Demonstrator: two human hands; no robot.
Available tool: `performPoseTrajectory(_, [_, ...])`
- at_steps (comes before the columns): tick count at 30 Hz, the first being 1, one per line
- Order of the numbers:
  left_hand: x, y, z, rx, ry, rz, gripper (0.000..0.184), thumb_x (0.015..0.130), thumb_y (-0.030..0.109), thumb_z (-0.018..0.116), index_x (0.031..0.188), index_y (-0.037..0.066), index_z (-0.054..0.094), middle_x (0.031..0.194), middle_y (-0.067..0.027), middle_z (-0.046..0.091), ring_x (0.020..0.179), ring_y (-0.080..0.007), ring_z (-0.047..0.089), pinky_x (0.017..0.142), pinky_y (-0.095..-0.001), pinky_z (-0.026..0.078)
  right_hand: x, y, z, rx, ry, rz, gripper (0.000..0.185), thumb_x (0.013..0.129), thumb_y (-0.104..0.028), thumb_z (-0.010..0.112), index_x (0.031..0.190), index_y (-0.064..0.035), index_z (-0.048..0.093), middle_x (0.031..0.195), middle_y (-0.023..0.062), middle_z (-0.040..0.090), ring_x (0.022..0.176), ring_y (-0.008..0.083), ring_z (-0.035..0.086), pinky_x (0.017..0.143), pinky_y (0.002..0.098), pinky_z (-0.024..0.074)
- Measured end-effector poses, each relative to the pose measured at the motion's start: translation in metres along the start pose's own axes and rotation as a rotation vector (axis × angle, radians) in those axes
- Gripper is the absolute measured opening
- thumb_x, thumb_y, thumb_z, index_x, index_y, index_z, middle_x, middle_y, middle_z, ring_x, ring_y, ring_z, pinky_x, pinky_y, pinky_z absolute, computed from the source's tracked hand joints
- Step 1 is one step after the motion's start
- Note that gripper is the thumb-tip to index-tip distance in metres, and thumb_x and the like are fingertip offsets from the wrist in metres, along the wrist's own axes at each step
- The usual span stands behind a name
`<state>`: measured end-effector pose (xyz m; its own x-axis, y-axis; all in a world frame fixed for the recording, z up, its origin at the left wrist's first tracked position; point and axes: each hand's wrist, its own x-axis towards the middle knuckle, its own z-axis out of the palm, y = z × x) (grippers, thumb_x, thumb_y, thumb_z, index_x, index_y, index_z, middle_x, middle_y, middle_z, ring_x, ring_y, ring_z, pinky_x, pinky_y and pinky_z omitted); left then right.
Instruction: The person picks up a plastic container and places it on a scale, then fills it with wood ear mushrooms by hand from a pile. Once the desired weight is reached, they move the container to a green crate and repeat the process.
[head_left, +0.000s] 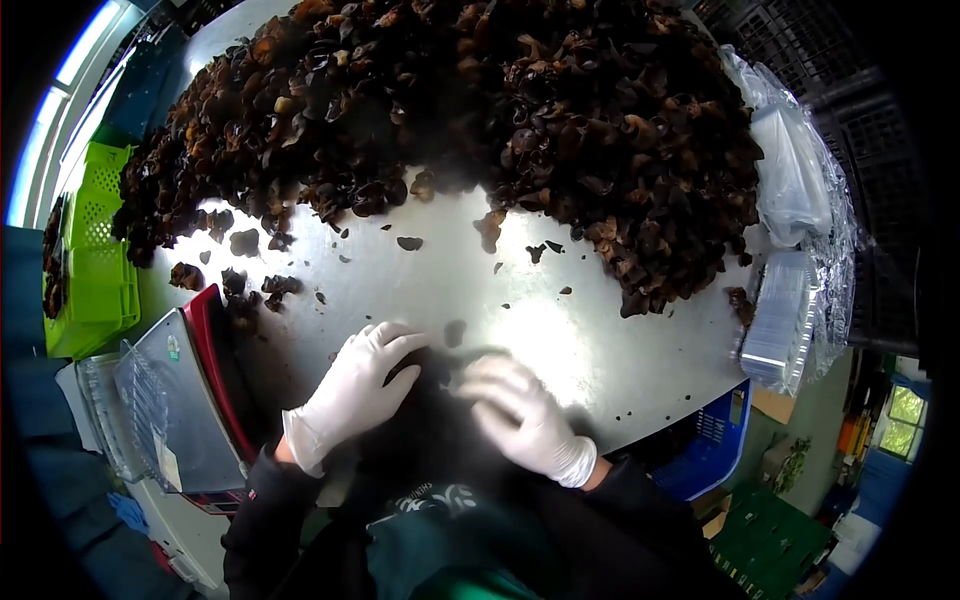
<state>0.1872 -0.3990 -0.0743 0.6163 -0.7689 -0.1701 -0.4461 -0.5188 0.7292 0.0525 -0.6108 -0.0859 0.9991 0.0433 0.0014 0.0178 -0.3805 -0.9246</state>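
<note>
My left hand (358, 388), in a white glove, is at the near edge of the metal table (420, 290). Its thumb stands apart from the bent fingers, and nothing shows between them. My right hand (522, 415), gloved too, is beside it on the right, its fingers curled and smeared by motion; whether they hold anything is unclear. A small blurred pale spot lies between the two hands. Beyond them a big heap of dark brown, ear-shaped fungus pieces (620, 150) spreads across the far side. Loose pieces (409, 243) lie between heap and hands.
At the left are a green crate (100, 290), a grey scale-like device (190, 400) and a red-edged tray (215, 370). Clear plastic containers (778, 320) and plastic bags (790, 175) line the right edge. A blue crate (715, 445) sits below the table's right edge.
</note>
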Motion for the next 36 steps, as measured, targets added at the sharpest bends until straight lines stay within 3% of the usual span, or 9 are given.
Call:
performPoseTrajectory(4, [-0.014, 0.006, 0.015, 0.027, 0.115, -0.026, 0.042, 0.087, 0.006, 0.068, 0.129, 0.003, 0.062, 0.124, -0.0169, 0.061, 0.115, -0.0357, 0.057, 0.102, -0.042, 0.047, 0.01, 0.038, -0.032, -0.47, 0.405, 0.003, 0.055, 0.082, -0.011, 0.076, 0.133, -0.0032, 0.056, 0.142, 0.0195, 0.046, 0.131, 0.0372, 0.047, 0.109, 0.0489, 0.0435])
performPoseTrajectory(6, [-0.015, 0.009, 0.023, 0.021, 0.171, -0.045, 0.043, 0.087, 0.006, 0.068, 0.13, 0.003, 0.062, 0.125, -0.0163, 0.06, 0.116, -0.0355, 0.056, 0.103, -0.0423, 0.046, 0.021, 0.056, -0.037, -0.603, 0.384, 0.081, 0.084, 0.08, -0.028, 0.082, 0.146, 0.003, 0.041, 0.149, 0.0325, 0.033, 0.14, 0.0473, 0.034, 0.116, 0.053, 0.0336])
performPoseTrajectory(9, [-0.015, 0.011, 0.027, 0.009, 0.209, -0.051, 0.044, 0.086, 0.005, 0.068, 0.13, 0.003, 0.062, 0.125, -0.0161, 0.06, 0.116, -0.0355, 0.055, 0.103, -0.0426, 0.046, 0.048, 0.061, -0.028, -0.79, 0.278, 0.108, 0.091, 0.083, -0.046, 0.076, 0.148, 0.005, 0.038, 0.155, 0.0361, 0.027, 0.145, 0.0502, 0.026, 0.121, 0.0552, 0.0236])
performPoseTrajectory(13, [-0.018, 0.011, 0.029, 0.02, 0.224, -0.046, 0.045, 0.086, 0.005, 0.069, 0.13, 0.004, 0.061, 0.126, -0.017, 0.06, 0.116, -0.0362, 0.056, 0.101, -0.0431, 0.046, 0.106, 0.069, -0.015, -0.682, 0.346, -0.021, 0.083, 0.084, -0.039, 0.076, 0.146, 0.0035, 0.041, 0.151, 0.0316, 0.034, 0.141, 0.0477, 0.031, 0.118, 0.0527, 0.0294])
performPoseTrajectory(16, [-0.019, 0.016, 0.035, 0.063, 0.303, -0.054, 0.046, 0.086, 0.007, 0.069, 0.132, 0.004, 0.059, 0.127, -0.0176, 0.06, 0.116, -0.0368, 0.056, 0.101, -0.0444, 0.045, 0.137, 0.07, -0.008, -0.601, 0.257, -0.05, 0.077, 0.086, -0.032, 0.075, 0.15, -0.0061, 0.042, 0.146, 0.0278, 0.037, 0.137, 0.0457, 0.034, 0.117, 0.0522, 0.031])
performPoseTrajectory(23, [-0.011, 0.07, 0.086, 0.268, 0.064, 0.276, 0.055, 0.086, 0.044, 0.073, 0.129, 0.011, 0.061, 0.138, -0.0141, 0.052, 0.138, -0.0343, 0.043, 0.113, -0.0565, 0.03, 0.127, 0.086, -0.023, -0.751, 0.286, -0.357, 0.028, 0.087, -0.018, 0.07, 0.112, -0.0054, 0.063, 0.115, 0.0122, 0.058, 0.114, 0.0338, 0.053, 0.101, 0.0459, 0.0442])
performPoseTrajectory(26, [-0.01, 0.066, 0.108, 0.515, 0.034, 0.421, 0.044, 0.085, 0.03, 0.067, 0.123, 0.008, 0.062, 0.134, -0.0161, 0.055, 0.136, -0.0357, 0.045, 0.113, -0.0571, 0.033, 0.11, 0.091, -0.044, -0.83, 0.289, -0.357, 0.017, 0.09, -0.011, 0.066, 0.106, -0.0058, 0.063, 0.11, 0.0118, 0.06, 0.11, 0.0334, 0.055, 0.095, 0.0434, 0.0475])
performPoseTrajectory(29, [-0.012, 0.063, 0.099, 0.53, 0.057, 0.35, 0.028, 0.08, 0.018, 0.059, 0.104, 0.005, 0.063, 0.119, -0.0168, 0.057, 0.125, -0.0323, 0.052, 0.111, -0.0532, 0.036, 0.096, 0.088, -0.059, -0.878, 0.292, -0.286, 0.015, 0.09, -0.01, 0.066, 0.104, -0.0058, 0.063, 0.11, 0.0115, 0.06, 0.109, 0.0331, 0.055, 0.094, 0.0434, 0.0464])
performPoseTrajectory(36, [-0.02, 0.057, 0.095, 0.603, 0.117, 0.274, 0.022, 0.08, 0.015, 0.06, 0.099, 0.005, 0.062, 0.102, -0.0101, 0.056, 0.11, -0.0272, 0.056, 0.106, -0.0451, 0.041, 0.098, 0.095, -0.056, -0.867, 0.361, -0.313, 0.012, 0.089, -0.011, 0.064, 0.1, -0.0059, 0.061, 0.108, 0.0131, 0.059, 0.104, 0.0339, 0.054, 0.093, 0.0445, 0.0445])
